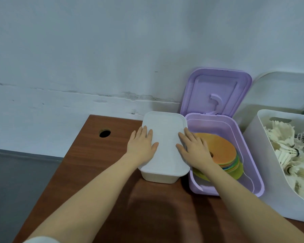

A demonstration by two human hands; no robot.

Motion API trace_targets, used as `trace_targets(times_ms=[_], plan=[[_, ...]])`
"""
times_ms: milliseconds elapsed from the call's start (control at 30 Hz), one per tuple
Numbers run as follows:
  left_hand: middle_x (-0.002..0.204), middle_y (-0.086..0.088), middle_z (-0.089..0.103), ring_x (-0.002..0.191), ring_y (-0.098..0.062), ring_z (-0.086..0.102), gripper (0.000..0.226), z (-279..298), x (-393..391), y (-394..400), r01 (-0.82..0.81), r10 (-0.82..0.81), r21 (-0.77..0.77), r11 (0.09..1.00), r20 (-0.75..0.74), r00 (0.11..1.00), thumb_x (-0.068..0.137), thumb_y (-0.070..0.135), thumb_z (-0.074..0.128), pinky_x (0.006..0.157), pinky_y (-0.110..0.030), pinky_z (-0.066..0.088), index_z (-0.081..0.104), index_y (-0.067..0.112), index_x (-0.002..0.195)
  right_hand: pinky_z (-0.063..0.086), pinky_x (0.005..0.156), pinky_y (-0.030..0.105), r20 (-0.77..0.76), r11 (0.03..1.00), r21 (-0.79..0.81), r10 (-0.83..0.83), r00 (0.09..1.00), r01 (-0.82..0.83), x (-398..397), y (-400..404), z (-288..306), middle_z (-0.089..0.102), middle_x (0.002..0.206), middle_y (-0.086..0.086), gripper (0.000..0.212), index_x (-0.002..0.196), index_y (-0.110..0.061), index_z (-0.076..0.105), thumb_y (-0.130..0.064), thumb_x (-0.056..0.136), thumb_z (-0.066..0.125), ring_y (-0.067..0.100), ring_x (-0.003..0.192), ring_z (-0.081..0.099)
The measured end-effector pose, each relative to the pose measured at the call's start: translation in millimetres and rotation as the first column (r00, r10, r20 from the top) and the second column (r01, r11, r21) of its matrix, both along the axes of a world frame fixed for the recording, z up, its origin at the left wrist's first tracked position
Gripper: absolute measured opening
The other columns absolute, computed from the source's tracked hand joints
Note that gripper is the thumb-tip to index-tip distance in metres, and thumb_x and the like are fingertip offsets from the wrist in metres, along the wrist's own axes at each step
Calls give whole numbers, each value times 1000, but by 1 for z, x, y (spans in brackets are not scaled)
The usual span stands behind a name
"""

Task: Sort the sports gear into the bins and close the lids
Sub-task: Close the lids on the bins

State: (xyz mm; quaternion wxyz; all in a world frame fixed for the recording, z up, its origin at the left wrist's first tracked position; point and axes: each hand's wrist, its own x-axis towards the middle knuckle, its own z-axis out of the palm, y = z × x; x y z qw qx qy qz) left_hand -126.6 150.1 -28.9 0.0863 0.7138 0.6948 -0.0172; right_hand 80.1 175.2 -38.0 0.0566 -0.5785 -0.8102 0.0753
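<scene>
A small white bin [158,178] stands on the brown table [98,172] with its white lid [165,137] down on top. My left hand [141,144] lies flat on the lid's left side. My right hand [194,149] presses flat on its right edge, fingers straight. Right beside it a purple bin [253,163] stands with its purple lid [216,92] raised against the wall. Inside lies a stack of coloured flat discs [223,149], orange on top.
A larger white bin [263,172] full of white feather shuttlecocks [288,155] stands at the right, its translucent lid [279,92] leaning on the wall behind. A cable hole [104,133] sits in the table's far left corner. The wall runs close behind the bins.
</scene>
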Motion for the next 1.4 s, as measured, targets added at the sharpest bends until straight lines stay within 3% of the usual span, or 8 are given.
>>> trace_targets(times_ms=[267, 400, 600, 867, 1000, 1100, 1267, 1400], plan=[[157, -8, -6, 144, -22, -9, 65, -10, 3, 39, -55, 54, 48, 997, 20, 998, 97, 51, 14, 115, -40, -3, -1, 16, 150, -2, 115, 38, 18, 999, -40, -16, 1000, 17, -7, 42, -7, -2, 159, 0, 62, 150, -26, 9, -54, 96, 19, 16, 145, 3], [157, -4, -9, 143, -18, -12, 66, -19, -3, 40, -52, 48, 76, 996, 61, 997, 96, 54, 14, 115, -36, -6, -2, 20, 150, -15, 111, 31, -104, 999, -46, -27, 994, 22, -13, 39, -12, -3, 158, 3, 73, 150, -21, 10, -57, 86, 9, 15, 145, -2], [157, -3, -8, 144, -17, -12, 66, -19, -19, 29, -54, 45, 102, 993, 81, 996, 96, 54, 16, 115, -33, -7, -1, 20, 150, -24, 105, 22, -186, 998, -56, 15, 982, -26, -28, 29, -11, -2, 158, 9, 74, 149, -14, 15, -52, 86, 21, 17, 145, -6], [157, -4, -7, 144, -18, -11, 66, -18, -26, 21, -61, 45, 90, 994, 168, 985, 97, 53, 22, 115, -32, -4, 3, 18, 150, -10, 113, 30, -57, 999, 53, -8, 998, 11, -31, 23, -11, 17, 156, 4, 85, 146, -22, 28, -66, 76, 7, 16, 143, 15], [158, -5, -4, 144, -20, -9, 66, -15, -24, 20, -50, 37, 92, 994, 139, 990, 96, 53, 21, 115, -35, -3, 5, 18, 150, -7, 115, 37, -56, 998, 37, -42, 998, 45, -31, 24, -10, 16, 157, -1, 79, 144, -28, 29, -67, 79, 11, 15, 142, 18], [157, -7, 3, 144, -23, -2, 65, -7, -25, 24, -38, 30, 90, 995, 91, 995, 96, 52, 22, 115, -39, 1, 10, 18, 150, -6, 115, 39, -6, 999, 30, -33, 999, 33, -31, 24, 0, 16, 157, -1, 61, 145, -27, 28, -58, 92, 26, 14, 141, 20], [156, -9, 15, 143, -25, 9, 57, 9, -19, 27, -22, -2, 197, 980, 119, 993, 97, 44, 30, 114, -39, 9, 21, 18, 147, 29, 106, 37, -98, 1000, -10, -16, 995, 15, -24, 22, 17, 14, 157, 5, 53, 145, -25, 30, -42, 96, 41, 28, 137, 28], [153, -8, 22, 141, -23, 17, 53, 32, 5, 41, 36, -66, 288, 957, 97, 993, 98, 40, 33, 112, -36, 13, 25, 17, 145, 38, 96, 38, -147, 993, 83, -69, 987, 82, -4, 28, 37, 21, 155, 5, 49, 144, -25, 33, -35, 97, 43, 31, 131, 36]])
